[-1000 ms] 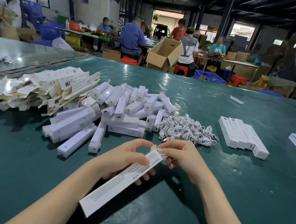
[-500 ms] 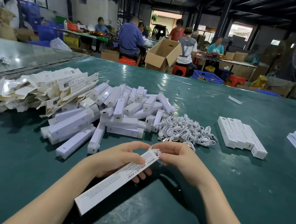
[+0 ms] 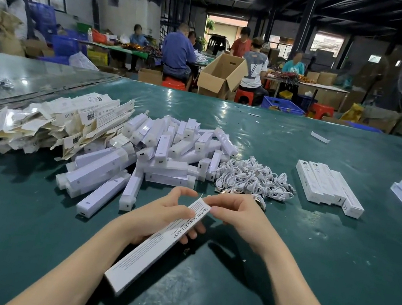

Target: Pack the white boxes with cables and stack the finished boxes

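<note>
At a green worktop (image 3: pixel 307 274), flattened cartons (image 3: pixel 48 125) lie piled at the far left. A person's left hand (image 3: pixel 158 214) grips a long white box (image 3: pixel 153 245) over the near worktop, fingers (image 3: pixel 192 232) curled beneath it and thumb on top. The right hand (image 3: pixel 237 216) pinches the box's far end flap between thumb and forefinger. Just beyond lies a heap of white cables (image 3: pixel 251 176); finished boxes (image 3: pixel 326 184) sit side by side further right.

Bare green table (image 3: pixel 336 253) right of the hands; cable heap (image 3: pixel 253 179) and lamp pile (image 3: pixel 168 152) block ahead.
</note>
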`<act>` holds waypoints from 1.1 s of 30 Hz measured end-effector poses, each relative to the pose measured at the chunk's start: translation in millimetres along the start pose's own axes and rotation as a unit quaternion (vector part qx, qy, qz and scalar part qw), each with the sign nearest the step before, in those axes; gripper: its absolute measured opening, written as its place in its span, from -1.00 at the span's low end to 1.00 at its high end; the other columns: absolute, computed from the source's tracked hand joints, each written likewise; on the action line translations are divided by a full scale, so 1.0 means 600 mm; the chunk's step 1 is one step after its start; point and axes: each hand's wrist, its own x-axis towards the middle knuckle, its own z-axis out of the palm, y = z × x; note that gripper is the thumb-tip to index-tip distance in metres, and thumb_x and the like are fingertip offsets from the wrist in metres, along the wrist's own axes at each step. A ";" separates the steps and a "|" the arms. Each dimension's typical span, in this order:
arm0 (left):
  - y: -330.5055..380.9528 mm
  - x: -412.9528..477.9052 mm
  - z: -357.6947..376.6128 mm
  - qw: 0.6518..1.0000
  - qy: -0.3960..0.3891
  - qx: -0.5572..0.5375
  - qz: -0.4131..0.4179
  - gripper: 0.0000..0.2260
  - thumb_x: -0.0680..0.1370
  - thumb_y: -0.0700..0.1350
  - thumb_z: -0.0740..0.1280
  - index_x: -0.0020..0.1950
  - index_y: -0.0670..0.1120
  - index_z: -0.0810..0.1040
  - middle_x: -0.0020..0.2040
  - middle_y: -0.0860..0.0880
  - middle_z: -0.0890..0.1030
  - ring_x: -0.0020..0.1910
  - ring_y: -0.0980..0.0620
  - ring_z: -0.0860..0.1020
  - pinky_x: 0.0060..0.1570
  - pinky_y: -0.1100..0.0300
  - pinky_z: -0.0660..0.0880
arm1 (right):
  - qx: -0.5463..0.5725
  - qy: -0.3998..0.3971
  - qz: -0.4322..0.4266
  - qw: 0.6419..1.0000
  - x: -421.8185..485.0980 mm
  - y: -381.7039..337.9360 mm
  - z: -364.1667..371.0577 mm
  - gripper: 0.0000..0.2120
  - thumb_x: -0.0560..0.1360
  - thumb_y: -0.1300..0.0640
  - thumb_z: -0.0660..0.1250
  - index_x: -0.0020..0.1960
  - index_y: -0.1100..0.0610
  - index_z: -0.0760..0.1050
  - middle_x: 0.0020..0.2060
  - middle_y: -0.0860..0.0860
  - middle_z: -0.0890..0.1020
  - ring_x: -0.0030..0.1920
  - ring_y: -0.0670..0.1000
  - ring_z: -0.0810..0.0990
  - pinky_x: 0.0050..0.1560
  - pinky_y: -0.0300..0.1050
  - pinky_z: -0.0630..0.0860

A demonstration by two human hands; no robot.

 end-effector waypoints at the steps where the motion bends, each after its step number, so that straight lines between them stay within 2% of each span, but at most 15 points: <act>1: 0.000 0.000 0.000 1.000 0.005 0.000 0.001 -0.76 0.59 -0.24 0.15 0.22 -0.02 0.26 -0.21 -0.07 0.68 -0.29 0.08 0.60 -0.32 0.27 0.51 | 0.004 -0.010 0.001 1.000 -0.001 -0.001 0.000 -0.78 0.45 0.36 0.31 -0.10 0.08 0.62 -0.29 -0.12 0.65 -0.27 -0.25 0.55 -0.20 -0.46 0.40; 4: 0.001 0.000 0.002 1.000 0.007 0.007 0.006 -0.80 0.59 -0.24 0.15 0.18 -0.05 0.30 -0.22 -0.07 0.67 -0.30 0.09 0.59 -0.33 0.28 0.50 | 0.004 -0.011 -0.004 1.000 0.000 -0.001 0.004 -0.76 0.44 0.38 0.31 -0.13 0.06 0.60 -0.27 -0.10 0.67 -0.23 -0.20 0.59 -0.15 -0.39 0.45; 8: 0.002 0.001 0.004 1.000 0.019 -0.001 0.009 -0.82 0.59 -0.24 0.16 0.15 -0.04 0.34 -0.22 -0.05 0.66 -0.30 0.08 0.59 -0.33 0.26 0.50 | -0.002 0.030 0.003 1.000 0.005 0.003 0.010 -0.79 0.44 0.38 0.32 -0.21 0.08 0.53 -0.31 -0.02 0.61 -0.34 -0.15 0.50 -0.26 -0.31 0.39; 13: 0.000 0.002 0.007 1.000 0.015 0.009 0.016 -0.81 0.58 -0.24 0.17 0.16 -0.03 0.36 -0.23 -0.04 0.66 -0.28 0.06 0.59 -0.31 0.24 0.51 | -0.034 -0.036 0.036 0.998 0.003 0.002 0.008 -0.79 0.48 0.29 0.30 -0.16 0.00 0.59 -0.40 -0.03 0.50 -0.38 -0.14 0.40 -0.34 -0.33 0.33; 16: 0.000 0.006 0.006 0.999 0.027 -0.002 0.027 -0.79 0.58 -0.24 0.16 0.16 -0.01 0.41 -0.24 -0.02 0.65 -0.29 0.06 0.58 -0.33 0.24 0.50 | 0.050 0.034 0.031 0.998 0.007 0.005 0.021 -0.80 0.45 0.37 0.32 -0.13 0.07 0.54 -0.31 0.00 0.51 -0.37 -0.11 0.47 -0.26 -0.28 0.45; 19: 0.000 0.009 0.006 0.999 0.039 -0.011 0.032 -0.79 0.58 -0.25 0.15 0.11 0.02 0.44 -0.27 -0.02 0.64 -0.32 0.07 0.57 -0.38 0.23 0.50 | 0.068 0.129 0.026 0.989 0.011 0.011 0.025 -0.76 0.35 0.39 0.41 -0.15 0.10 0.46 -0.25 0.01 0.52 -0.29 -0.03 0.51 -0.18 -0.17 0.48; 23: -0.001 0.012 0.005 0.998 0.053 -0.009 0.034 -0.78 0.57 -0.26 0.14 0.08 0.01 0.45 -0.29 -0.02 0.64 -0.33 0.08 0.58 -0.41 0.23 0.49 | 0.098 0.105 -0.002 0.990 0.010 0.011 0.025 -0.85 0.34 0.39 0.43 -0.23 0.15 0.59 -0.34 0.00 0.65 -0.31 -0.10 0.59 -0.20 -0.31 0.51; 26: -0.001 0.012 0.008 0.997 0.069 0.003 0.036 -0.79 0.55 -0.28 0.15 0.07 0.00 0.42 -0.30 0.01 0.63 -0.35 0.12 0.56 -0.44 0.23 0.49 | 0.109 0.093 -0.004 0.990 0.012 0.013 0.025 -0.87 0.38 0.33 0.41 -0.25 0.12 0.64 -0.38 -0.01 0.65 -0.34 -0.16 0.59 -0.25 -0.39 0.47; 28: 0.000 0.013 0.014 0.996 0.078 0.015 0.040 -0.78 0.54 -0.29 0.16 0.06 0.00 0.43 -0.25 -0.01 0.57 -0.37 0.12 0.51 -0.44 0.23 0.49 | 0.116 0.100 0.009 0.988 0.016 0.020 0.028 -0.86 0.43 0.32 0.36 -0.25 0.14 0.62 -0.36 -0.01 0.64 -0.31 -0.15 0.58 -0.18 -0.37 0.48; 30: 0.001 0.014 0.019 0.995 0.089 0.015 0.047 -0.80 0.54 -0.31 0.16 0.03 -0.04 0.46 -0.18 -0.05 0.50 -0.34 0.11 0.48 -0.39 0.23 0.49 | 0.129 0.099 0.019 0.986 0.019 0.025 0.037 -0.83 0.46 0.34 0.32 -0.27 0.18 0.60 -0.34 0.05 0.63 -0.26 -0.08 0.57 -0.06 -0.26 0.49; 33: 0.001 0.015 0.020 0.992 0.109 0.026 0.063 -0.84 0.54 -0.32 0.19 -0.04 -0.08 0.48 -0.06 -0.04 0.53 -0.15 0.10 0.50 -0.11 0.27 0.44 | 0.181 0.096 0.019 0.979 0.020 0.027 0.051 -0.79 0.44 0.43 0.29 -0.31 0.24 0.57 -0.33 -0.01 0.68 -0.15 -0.15 0.64 -0.01 -0.28 0.54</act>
